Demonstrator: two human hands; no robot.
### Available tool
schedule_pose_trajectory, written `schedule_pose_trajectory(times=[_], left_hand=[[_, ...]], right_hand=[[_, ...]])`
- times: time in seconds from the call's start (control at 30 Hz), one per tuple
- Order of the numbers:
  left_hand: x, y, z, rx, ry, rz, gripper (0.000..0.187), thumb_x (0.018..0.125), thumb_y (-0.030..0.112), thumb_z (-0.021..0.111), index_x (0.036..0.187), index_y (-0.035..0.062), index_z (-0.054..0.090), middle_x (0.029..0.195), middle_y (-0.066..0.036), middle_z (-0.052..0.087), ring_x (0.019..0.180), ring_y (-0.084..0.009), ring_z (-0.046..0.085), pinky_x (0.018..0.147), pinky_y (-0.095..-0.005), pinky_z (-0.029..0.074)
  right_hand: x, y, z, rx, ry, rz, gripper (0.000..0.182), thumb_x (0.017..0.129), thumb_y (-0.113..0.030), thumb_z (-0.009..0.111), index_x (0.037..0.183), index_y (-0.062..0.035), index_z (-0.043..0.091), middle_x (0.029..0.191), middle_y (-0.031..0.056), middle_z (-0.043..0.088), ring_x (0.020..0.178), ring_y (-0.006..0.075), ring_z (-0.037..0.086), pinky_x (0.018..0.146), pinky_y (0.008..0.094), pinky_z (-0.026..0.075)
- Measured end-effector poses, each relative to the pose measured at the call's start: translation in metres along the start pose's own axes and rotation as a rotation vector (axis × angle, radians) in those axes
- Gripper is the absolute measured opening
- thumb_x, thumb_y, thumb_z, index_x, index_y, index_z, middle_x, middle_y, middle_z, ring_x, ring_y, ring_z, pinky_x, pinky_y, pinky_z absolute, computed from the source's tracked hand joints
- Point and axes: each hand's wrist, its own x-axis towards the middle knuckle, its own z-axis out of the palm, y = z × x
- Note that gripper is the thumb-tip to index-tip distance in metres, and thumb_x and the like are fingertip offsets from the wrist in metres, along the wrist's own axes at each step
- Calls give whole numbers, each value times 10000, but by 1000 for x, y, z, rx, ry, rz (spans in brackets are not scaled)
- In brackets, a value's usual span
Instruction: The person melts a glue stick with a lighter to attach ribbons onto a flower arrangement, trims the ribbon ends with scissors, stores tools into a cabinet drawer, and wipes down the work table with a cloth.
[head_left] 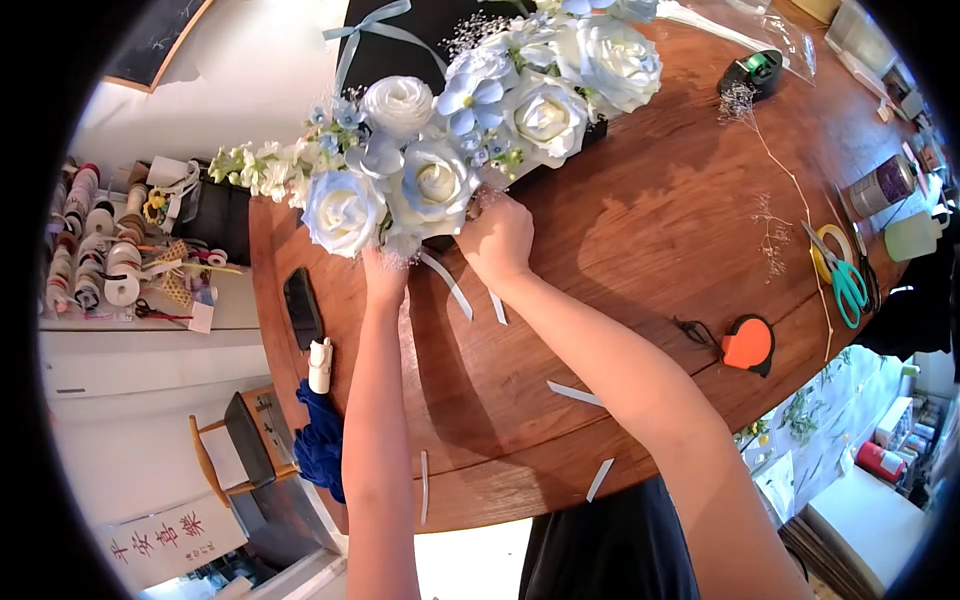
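Observation:
A flower arrangement of white and pale blue roses [435,182], with small blue blossoms and baby's breath, fills the upper middle of the head view. Behind it stands a black panel [385,62] with a light blue ribbon bow [368,28]. My left hand [386,265] reaches in under the front roses, its fingers hidden by the blooms. Just right of it my right hand [500,238] is closed against the arrangement's lower front edge; what its curled fingers hold is hidden. Thin pale strips, one a curved strip [450,285], lie on the wood below the hands.
On the round wooden table [640,260] lie an orange tape measure [748,344], teal-handled scissors [848,290], a tape dispenser [750,76], a dried sprig [790,175] and a dark phone-like object [302,308]. Blue cloth [320,440] hangs at the left edge. Ribbon spools [122,275] crowd a side counter.

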Motion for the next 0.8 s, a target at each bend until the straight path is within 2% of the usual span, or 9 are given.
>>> schedule_pose_trajectory(times=[0.1,0.2,0.3,0.37,0.43,0.57,0.7,0.77,0.8], left_hand=[[2,-5,-4,-47,-28,-70,312,804,155,696,1039,59,515,964,-30,547,866,-133,524,711,-280,465],[-3,3,4,-122,16,15,291,814,131,681,1042,58,515,954,-26,548,870,-128,529,729,-280,461],[2,-11,-3,2,42,-3,264,775,56,681,999,79,543,928,-29,565,860,-163,542,768,-316,451],[8,-26,-6,103,0,242,265,735,28,681,963,96,564,901,-37,575,849,-202,546,793,-350,439],[10,-39,-9,132,-22,350,260,706,8,676,926,109,580,879,-44,584,845,-236,547,808,-375,428],[12,-35,-9,171,-11,346,225,698,3,664,881,114,594,854,-51,591,843,-259,550,801,-383,422],[5,-11,-1,-64,33,58,197,700,17,673,861,105,602,839,-57,591,839,-256,555,770,-387,429],[13,-30,-6,160,24,316,152,720,28,676,837,95,606,807,-68,580,813,-262,549,746,-383,432],[12,-35,-7,107,14,313,142,726,29,674,832,95,608,802,-72,578,810,-264,547,744,-381,432]], right_hand=[[0,-4,-4,-25,-16,2,243,686,-222,712,713,-6,602,657,195,579,652,403,561,560,422,444],[0,-4,-1,-4,28,-16,265,680,-229,722,701,0,590,639,194,566,631,398,551,554,414,438],[2,-1,-1,-28,-5,9,211,650,-187,689,739,-11,613,666,203,588,649,404,576,578,443,464],[1,0,-1,-29,-19,21,212,651,-184,690,734,-10,601,656,202,577,639,404,566,570,440,455],[1,-2,-2,-2,3,2,284,681,-220,724,683,7,552,605,188,530,596,396,517,529,401,409],[2,-3,0,17,46,-40,302,680,-218,725,656,8,526,594,188,509,574,391,494,518,398,396],[1,-2,-1,5,41,-39,312,671,-214,734,652,10,518,581,181,496,556,380,478,513,389,391],[1,-3,-1,23,30,-25,314,665,-209,739,652,10,515,570,173,488,545,370,471,511,385,390],[1,-3,0,35,28,-16,313,663,-206,740,651,10,513,564,168,484,540,363,468,510,383,390]])
